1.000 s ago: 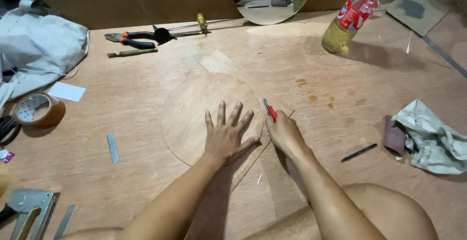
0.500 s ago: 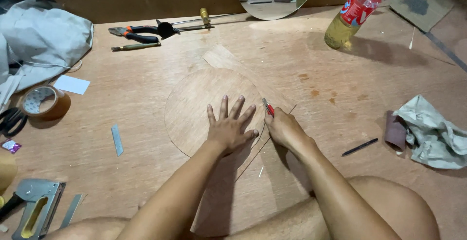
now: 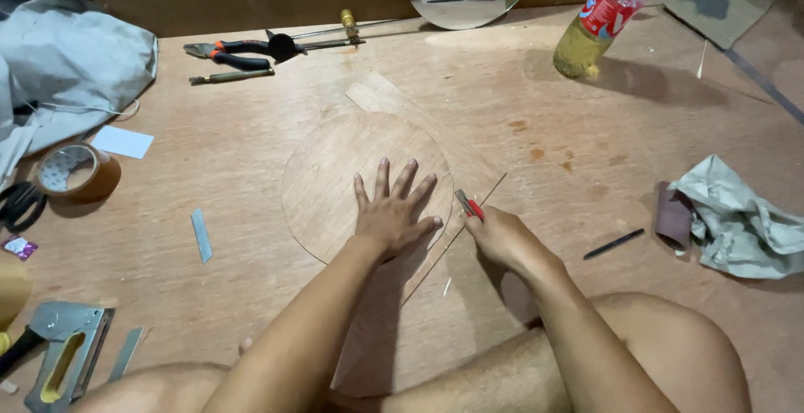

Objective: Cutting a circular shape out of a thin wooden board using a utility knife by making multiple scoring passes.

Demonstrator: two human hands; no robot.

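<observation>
The round plywood disc [image 3: 343,180] lies flat at the centre of the frame on a larger thin plywood sheet, its outline already fully curved along the left, top and upper right. Only the lower right edge looks unfinished: there a straight scored line runs diagonally across the sheet, and the disc seems still joined to the surrounding ply, so I judge the cutting mostly done with a last stretch left.

Going left to right: a roll of brown tape [image 3: 77,172] sits at mid left, with a staple gun [image 3: 63,354] in the lower left corner. Pliers [image 3: 243,51] lie at the upper left. The left hand [image 3: 394,212] is spread flat, fingers wide open, pressing on the disc and gripping nothing. Just right of it, the right hand [image 3: 498,233] is closed around a small red-handled cutter [image 3: 469,204], whose tip meets the sheet at the disc's right edge.

As for containers, a clear plastic bottle [image 3: 599,19] stands tilted in the upper right, holding a yellowish liquid in its lower part. A crumpled cloth [image 3: 737,220] lies at the far right.
</observation>
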